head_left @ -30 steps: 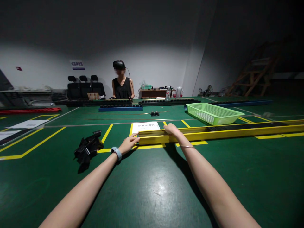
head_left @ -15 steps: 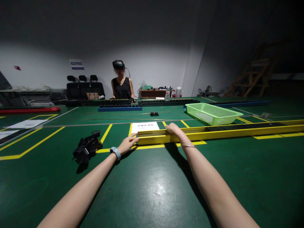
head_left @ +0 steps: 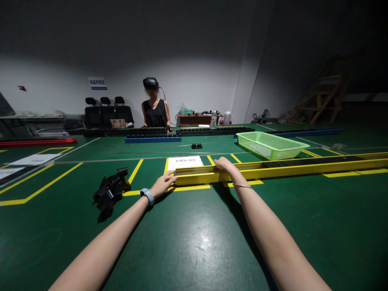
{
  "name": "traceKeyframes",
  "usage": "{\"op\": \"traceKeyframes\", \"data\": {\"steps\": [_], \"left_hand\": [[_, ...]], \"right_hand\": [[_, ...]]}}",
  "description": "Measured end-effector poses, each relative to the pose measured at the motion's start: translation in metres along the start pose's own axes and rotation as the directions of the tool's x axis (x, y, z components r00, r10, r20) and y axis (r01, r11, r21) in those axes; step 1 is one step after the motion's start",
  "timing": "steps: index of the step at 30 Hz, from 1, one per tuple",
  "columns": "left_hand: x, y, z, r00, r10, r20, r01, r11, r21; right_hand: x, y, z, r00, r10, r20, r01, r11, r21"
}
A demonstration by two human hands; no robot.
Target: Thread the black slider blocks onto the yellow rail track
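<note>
A long yellow rail (head_left: 287,169) with a channel along its top lies across the table and runs off to the right. My left hand (head_left: 162,185), with a pale blue watch at the wrist, has its fingers stretched out against the rail's left end. Over the channel, a short way in from that end, my right hand (head_left: 224,165) is curled downward. Its fingertips are hidden, so what they pinch does not show. Farther right, dark pieces (head_left: 277,164) sit inside the channel. A white paper label (head_left: 185,161) lies just behind the rail's left end.
Left of my hands is a heap of black parts (head_left: 110,192). A light green basket (head_left: 269,145) stands behind the rail. Two small black pieces (head_left: 196,146) and thin rods lie farther back. Across the table is a person (head_left: 156,113) beside a blue rail (head_left: 153,140).
My right hand has slid slightly to the right along the yellow rail. The left hand stays at the rail's end.
</note>
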State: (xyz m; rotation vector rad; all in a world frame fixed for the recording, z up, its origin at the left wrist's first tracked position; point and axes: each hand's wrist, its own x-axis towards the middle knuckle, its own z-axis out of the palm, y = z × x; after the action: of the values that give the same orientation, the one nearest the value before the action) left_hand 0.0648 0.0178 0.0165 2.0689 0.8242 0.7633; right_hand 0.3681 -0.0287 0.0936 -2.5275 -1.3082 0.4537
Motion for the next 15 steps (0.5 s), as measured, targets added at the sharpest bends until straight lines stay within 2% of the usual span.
{"op": "traceKeyframes", "data": {"steps": [15], "left_hand": [[-0.001,0.001,0.000,1.000,-0.012,0.005,0.012,0.999,-0.036]], "right_hand": [[0.017,0.025,-0.007,0.997,0.057,-0.054,-0.059,0.998,-0.030]]}}
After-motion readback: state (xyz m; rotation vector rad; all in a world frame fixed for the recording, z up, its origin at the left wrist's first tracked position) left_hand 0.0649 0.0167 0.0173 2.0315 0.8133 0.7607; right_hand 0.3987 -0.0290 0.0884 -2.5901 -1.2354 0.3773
